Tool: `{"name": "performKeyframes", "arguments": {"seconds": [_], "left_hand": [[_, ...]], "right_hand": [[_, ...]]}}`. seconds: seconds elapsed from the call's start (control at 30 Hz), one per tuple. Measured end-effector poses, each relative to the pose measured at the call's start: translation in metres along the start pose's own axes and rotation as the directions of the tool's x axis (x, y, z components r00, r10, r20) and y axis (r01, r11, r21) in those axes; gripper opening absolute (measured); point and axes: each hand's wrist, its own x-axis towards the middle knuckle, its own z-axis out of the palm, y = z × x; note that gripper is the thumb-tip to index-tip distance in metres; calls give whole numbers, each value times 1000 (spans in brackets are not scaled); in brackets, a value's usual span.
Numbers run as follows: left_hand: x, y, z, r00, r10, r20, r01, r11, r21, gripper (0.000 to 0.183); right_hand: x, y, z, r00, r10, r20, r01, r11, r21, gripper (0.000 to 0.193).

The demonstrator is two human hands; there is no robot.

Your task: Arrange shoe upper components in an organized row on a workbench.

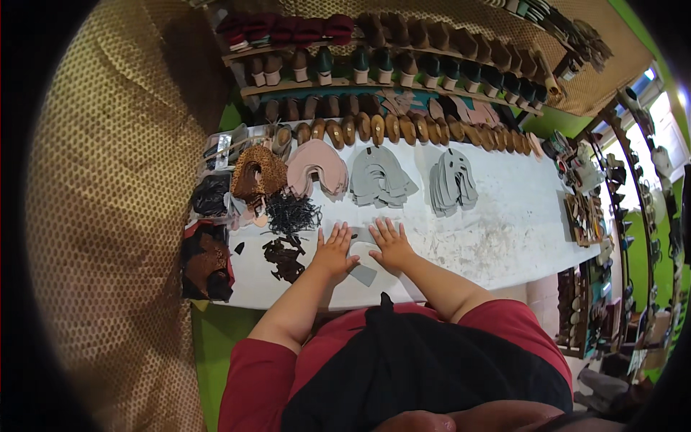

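Grey cut piece [363, 253] seemingly lies flat under both hands' fingers [337, 237].

The desk [504, 216] is white, the cut pieces [379, 178] grey, one stack [317, 165] pink, another heap [258, 173] brown and perforated; the floor [209, 345] is green.

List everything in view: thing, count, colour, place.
grey cut piece: one, flat on the table under both hands
grey stacks: two fanned piles, mid table
pink stack: one, left of the grey
brown perforated stack: one, far left
black strips: tangled pile, beside the left hand
dark scraps: several, table's left end
wooden shoe forms: long row, exact count unclear, table's far edge
shelved shoes: many, dark and maroon, wall racks
table: one, white, smudged
left hand: open, palm down
right hand: open, palm down
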Motion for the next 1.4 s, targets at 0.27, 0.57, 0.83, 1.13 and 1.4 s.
{"name": "performKeyframes", "arguments": {"seconds": [0.27, 0.57, 0.83, 1.13, 1.4], "left_hand": [[-102, -66, -16, 925, -284, -253, 279, 959, -56, 99], [-222, -150, 8, 888, -459, 11, 458, 885, -86, 118], [-226, -160, 8, 904, -400, 152, 409, 912, -27, 118], [-223, -190, 11, 899, -338, 279, 411, 871, -269, 120], [-217, -198, 13, 899, -292, 327, 397, 859, -323, 117]], "right_hand": [[13, -34, -11, 967, -215, 139, 223, 974, -49, 83], [37, -53, -21, 889, -178, 423, 233, 969, -82, 74], [69, -62, -32, 757, -138, 639, 237, 969, -71, 71], [65, -62, 10, 859, 20, 512, 41, 993, -107, 69], [44, -115, 17, 891, 137, 433, -99, 989, -108, 59]]}}
